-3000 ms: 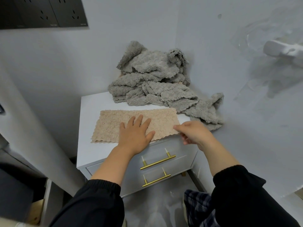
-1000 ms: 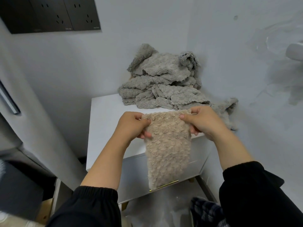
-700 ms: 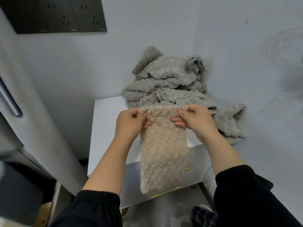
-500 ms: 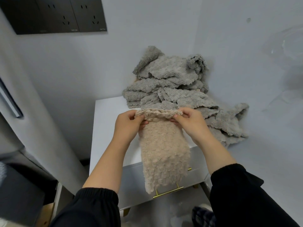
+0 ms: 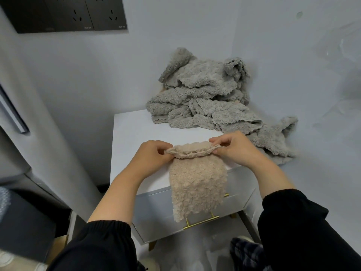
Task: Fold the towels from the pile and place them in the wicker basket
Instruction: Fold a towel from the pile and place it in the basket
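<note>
No legible text; tiny print on dark socket panels (image 5: 78, 14) too small to read.

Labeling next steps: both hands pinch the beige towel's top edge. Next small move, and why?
Probably lay the beige towel on the cabinet top and fold it across: left hand and right hand pinch its top edge, it hangs long, no basket in view.

Both hands, left hand (image 5: 150, 155) and right hand (image 5: 235, 149), are pinching the top edge of a beige towel (image 5: 197, 184), hanging it over the white cabinet (image 5: 132, 130) before a grey towel pile (image 5: 205, 102).
</note>
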The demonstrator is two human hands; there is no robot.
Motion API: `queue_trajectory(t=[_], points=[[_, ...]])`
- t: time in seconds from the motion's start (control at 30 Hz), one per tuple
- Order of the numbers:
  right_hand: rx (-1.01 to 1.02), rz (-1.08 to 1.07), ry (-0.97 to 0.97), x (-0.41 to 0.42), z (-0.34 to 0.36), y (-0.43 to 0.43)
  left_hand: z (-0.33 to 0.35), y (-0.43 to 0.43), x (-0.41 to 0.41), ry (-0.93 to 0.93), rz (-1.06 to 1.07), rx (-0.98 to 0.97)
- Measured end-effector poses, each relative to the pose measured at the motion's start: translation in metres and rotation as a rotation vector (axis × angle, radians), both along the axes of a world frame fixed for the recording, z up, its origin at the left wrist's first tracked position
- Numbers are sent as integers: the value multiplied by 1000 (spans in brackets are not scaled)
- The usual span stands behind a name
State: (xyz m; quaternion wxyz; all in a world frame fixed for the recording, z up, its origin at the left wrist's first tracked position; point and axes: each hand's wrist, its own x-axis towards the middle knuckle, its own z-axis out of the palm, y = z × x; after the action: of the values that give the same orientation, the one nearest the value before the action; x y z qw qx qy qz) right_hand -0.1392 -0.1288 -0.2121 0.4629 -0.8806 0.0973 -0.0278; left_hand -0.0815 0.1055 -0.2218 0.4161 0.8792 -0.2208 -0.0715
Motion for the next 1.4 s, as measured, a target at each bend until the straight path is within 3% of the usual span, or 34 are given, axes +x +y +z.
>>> queue_trajectory(t=[0.2, 0.53, 0.7, 1.03, 1.2, 1.4], points=[[-107, 57, 54, -4, -4, 0, 1, -5, -1, -104, -49, 192], [-74, -16, -8, 0, -17, 3, -4, -7, 5, -2, 37, 177], [-159, 19, 44, 2, -14, 5, -2, -7, 4, 4, 65, 176], [-145, 57, 152, 7, -7, 5, -2, -8, 10, 115, 54, 125], [-105, -52, 35, 8, -2, 11, 2, -15, 8, -26, 183, 70], [-149, -208, -255, 15, -9, 19, 0, -24, 10, -302, 289, 8]])
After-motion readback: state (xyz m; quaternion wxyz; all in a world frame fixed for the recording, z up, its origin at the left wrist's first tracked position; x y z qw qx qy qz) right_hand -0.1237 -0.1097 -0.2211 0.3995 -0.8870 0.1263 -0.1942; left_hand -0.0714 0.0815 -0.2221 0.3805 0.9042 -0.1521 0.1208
